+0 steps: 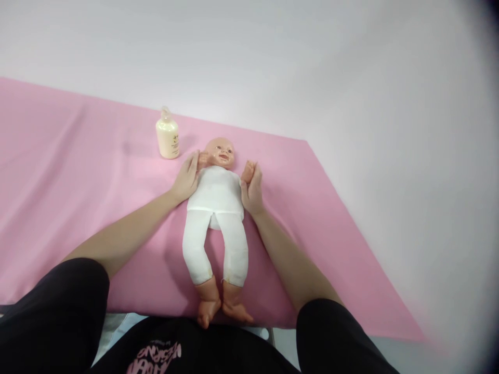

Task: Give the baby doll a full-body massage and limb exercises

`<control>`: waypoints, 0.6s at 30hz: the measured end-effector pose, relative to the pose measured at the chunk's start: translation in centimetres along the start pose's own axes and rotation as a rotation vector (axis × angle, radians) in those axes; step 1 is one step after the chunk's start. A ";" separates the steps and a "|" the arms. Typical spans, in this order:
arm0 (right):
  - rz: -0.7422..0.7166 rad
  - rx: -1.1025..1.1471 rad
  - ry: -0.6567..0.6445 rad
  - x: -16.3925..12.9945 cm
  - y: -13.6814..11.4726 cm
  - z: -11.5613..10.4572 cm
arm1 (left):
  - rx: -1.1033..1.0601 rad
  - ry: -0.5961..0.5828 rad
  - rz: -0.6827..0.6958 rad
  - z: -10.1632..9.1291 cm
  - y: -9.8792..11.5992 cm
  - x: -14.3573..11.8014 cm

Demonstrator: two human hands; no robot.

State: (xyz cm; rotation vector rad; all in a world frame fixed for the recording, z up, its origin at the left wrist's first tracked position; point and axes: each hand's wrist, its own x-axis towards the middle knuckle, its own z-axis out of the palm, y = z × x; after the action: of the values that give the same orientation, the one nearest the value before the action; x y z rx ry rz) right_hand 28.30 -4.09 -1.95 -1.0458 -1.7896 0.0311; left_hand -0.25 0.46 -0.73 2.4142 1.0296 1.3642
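A baby doll (217,189) lies on its back on the pink cloth, its head away from me and its feet at the near edge. It has a white fabric body with plastic head, hands and feet. My left hand (187,178) is closed about the doll's arm and hand on the left, fingers together and pointing away from me; its thumb is mostly hidden. On the other side, my right hand (253,191) holds the doll's other hand (248,171) between thumb and fingers. Both of the doll's hands are raised beside its head.
A cream-coloured pump bottle (168,136) stands upright beyond my left hand, left of the doll's head. Pink cloth (97,171) covers the table, with soft wrinkles at the left. Its far and right edges meet a pale wall (370,104).
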 end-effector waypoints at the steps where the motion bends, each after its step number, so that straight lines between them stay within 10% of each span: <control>1: 0.008 -0.023 0.004 0.2 0.1 0.1 | -0.015 0.003 -0.026 0.0 -0.2 0.0; 18: 0.317 -0.074 -0.166 0.2 2.2 -0.1 | 0.010 -0.100 -0.336 0.1 -1.4 0.2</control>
State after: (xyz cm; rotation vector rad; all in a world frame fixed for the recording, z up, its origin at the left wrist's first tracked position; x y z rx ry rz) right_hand 29.71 -2.62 -2.77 -1.4075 -1.7649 0.2541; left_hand -0.76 1.67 -1.31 2.1630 1.3418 1.1152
